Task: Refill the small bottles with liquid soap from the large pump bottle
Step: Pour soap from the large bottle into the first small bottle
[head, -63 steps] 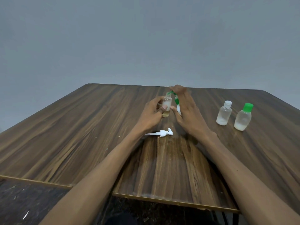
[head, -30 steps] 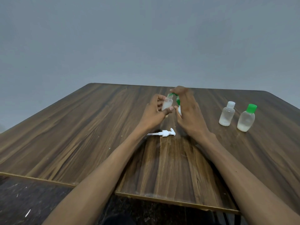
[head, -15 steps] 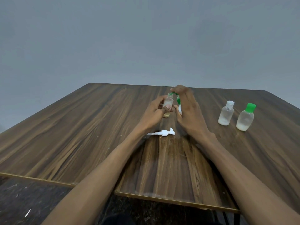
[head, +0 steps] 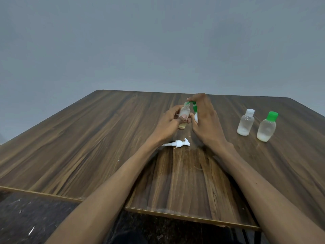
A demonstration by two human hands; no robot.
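Left hand point(head: 168, 125) gripping upright small bottle point(head: 184, 118), mouth up, right hand point(head: 205, 118) clasping tilted large bottle point(head: 195, 114)

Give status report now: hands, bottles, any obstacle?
Left hand grips small open bottle. Right hand holds white bottle tipped at its mouth. Pump head lies nearby, not blocking.

We look across a broad counter point(head: 88, 147) of dark brown wood-grain laminate, its streaks running away from us toward the far edge. A thin pale golden strip point(head: 40, 194) lines the counter's near edge. Behind the counter stands a plain, matte blue-grey wall point(head: 140, 41), evenly and softly lit, filling the whole upper half of our view. Below the counter's near edge lies a dark speckled stone floor point(head: 26, 222) with a few small white flecks scattered on it.
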